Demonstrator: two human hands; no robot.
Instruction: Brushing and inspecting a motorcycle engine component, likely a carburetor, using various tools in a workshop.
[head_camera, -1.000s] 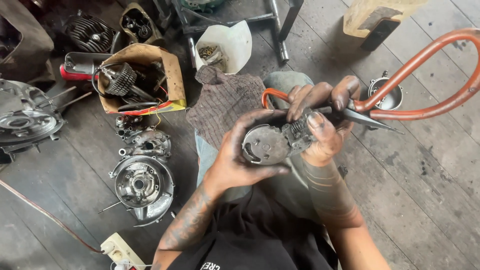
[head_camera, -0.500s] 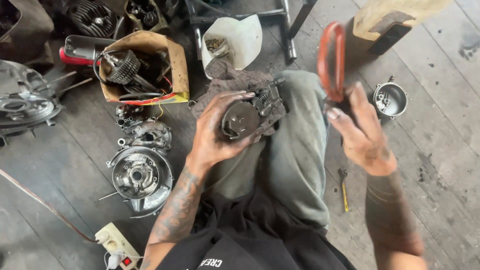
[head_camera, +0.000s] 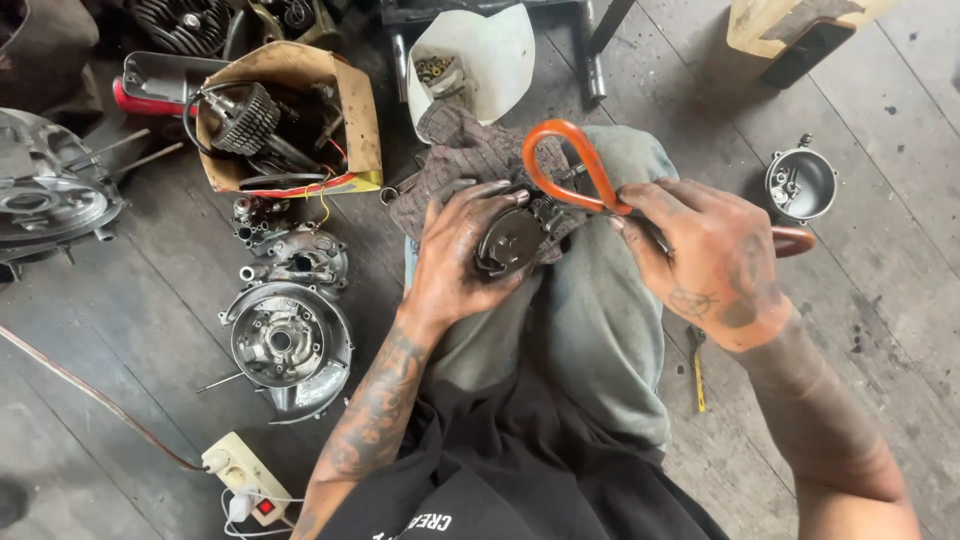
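Note:
My left hand (head_camera: 462, 252) grips a small dark metal engine part (head_camera: 518, 236), a carburettor-like body with a round cover, resting on my knee in grey trousers. My right hand (head_camera: 712, 258) holds a looped orange hose (head_camera: 565, 165) whose bend rises just above the part; the hose's other end sticks out past my wrist on the right. A checked rag (head_camera: 460, 155) lies on the knee behind the part. Both hands are smeared with grease.
On the plank floor to the left lie a round engine casing (head_camera: 285, 340), a smaller casting (head_camera: 290, 255) and a cardboard box of parts (head_camera: 275, 115). A white paper cone with small fasteners (head_camera: 470, 55), a metal bowl (head_camera: 800, 183), a yellow-handled tool (head_camera: 698, 375) and a power strip (head_camera: 245, 470) lie around.
My right hand has come down and in from the right, bringing the orange hose loop against the metal part. My left hand has kept its hold on the part over my knee.

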